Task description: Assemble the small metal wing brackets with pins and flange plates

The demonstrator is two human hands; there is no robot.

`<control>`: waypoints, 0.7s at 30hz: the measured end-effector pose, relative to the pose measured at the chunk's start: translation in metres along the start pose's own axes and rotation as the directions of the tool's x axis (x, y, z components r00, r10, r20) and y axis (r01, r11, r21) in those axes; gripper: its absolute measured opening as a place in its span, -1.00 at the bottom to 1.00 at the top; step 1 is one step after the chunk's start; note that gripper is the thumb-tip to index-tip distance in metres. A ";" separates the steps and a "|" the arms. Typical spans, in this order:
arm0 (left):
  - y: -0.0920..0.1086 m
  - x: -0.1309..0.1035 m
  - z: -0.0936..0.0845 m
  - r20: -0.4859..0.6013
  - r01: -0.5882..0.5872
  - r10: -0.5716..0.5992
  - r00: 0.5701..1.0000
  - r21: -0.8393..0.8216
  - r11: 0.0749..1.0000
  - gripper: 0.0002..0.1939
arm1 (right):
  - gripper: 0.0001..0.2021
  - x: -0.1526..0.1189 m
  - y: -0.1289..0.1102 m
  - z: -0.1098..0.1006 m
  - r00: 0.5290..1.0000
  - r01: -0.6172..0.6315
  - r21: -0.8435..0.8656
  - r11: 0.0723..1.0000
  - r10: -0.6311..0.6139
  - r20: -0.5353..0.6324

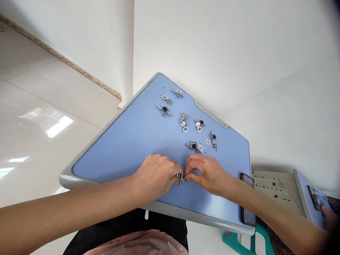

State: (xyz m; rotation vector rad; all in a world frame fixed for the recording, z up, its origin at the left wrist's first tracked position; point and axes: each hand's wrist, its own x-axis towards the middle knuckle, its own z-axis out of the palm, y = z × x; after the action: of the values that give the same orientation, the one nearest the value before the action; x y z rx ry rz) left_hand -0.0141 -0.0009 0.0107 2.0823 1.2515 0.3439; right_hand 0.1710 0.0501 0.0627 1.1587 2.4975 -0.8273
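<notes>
Near the front of the blue tabletop (127, 141), my left hand (159, 173) pinches a small metal valve-like fitting (180, 178) with short tube stubs. From the other side, my right hand (203, 171) is closed at the fitting, thumb and forefinger together; whether a tiny part sits between them is hidden. Just beyond the right hand lies a similar metal fitting with a black round centre (194, 146), beside a flat oval gasket plate (200, 148). Farther back are more such fittings, among them one with a black centre (164, 109), and a loose oval plate (207, 141).
A dark phone (248, 212) lies at the table's right edge, under my right forearm. Beyond it stand a beige perforated metal panel (277, 187) and another person's hand (328, 214) near a phone. White walls (212, 46) border the table's back. A teal frame (236, 244) is below.
</notes>
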 end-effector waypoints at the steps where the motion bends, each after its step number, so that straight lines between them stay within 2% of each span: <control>1: 0.000 0.000 0.000 0.002 0.004 -0.004 1.000 0.006 1.000 -0.77 | -0.91 -0.003 0.001 0.003 0.999 0.016 0.009 1.000 -0.015 -0.048; 3: 0.000 0.000 0.001 0.002 0.010 -0.010 1.000 0.019 1.000 -0.78 | -0.90 -0.009 0.003 0.010 0.986 0.066 0.012 0.998 -0.064 -0.154; 6: 0.000 0.000 0.001 -0.010 0.007 -0.007 1.000 0.025 1.000 -0.78 | -0.92 -0.016 0.006 0.023 0.941 0.138 -0.018 0.990 -0.136 -0.309; 10: 0.001 0.000 -0.001 -0.015 -0.002 0.002 1.000 0.014 1.000 -0.78 | -0.88 -0.021 0.008 0.036 0.878 0.165 -0.109 0.980 -0.197 -0.437; 15: 0.001 0.001 0.000 0.003 0.001 -0.001 1.000 0.019 1.000 -0.76 | -0.78 -0.021 0.006 0.036 0.872 0.173 -0.192 0.966 -0.241 -0.427; 21: 0.000 0.001 0.001 0.015 0.011 -0.011 1.000 0.018 1.000 -0.75 | -0.79 -0.021 0.000 0.028 0.861 0.216 -0.209 0.954 -0.287 -0.419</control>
State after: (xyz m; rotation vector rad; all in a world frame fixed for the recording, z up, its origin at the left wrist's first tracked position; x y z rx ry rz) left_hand -0.0128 -0.0008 0.0099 2.0885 1.2607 0.3125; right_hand 0.1849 0.0206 0.0499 1.0779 3.0792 -0.4414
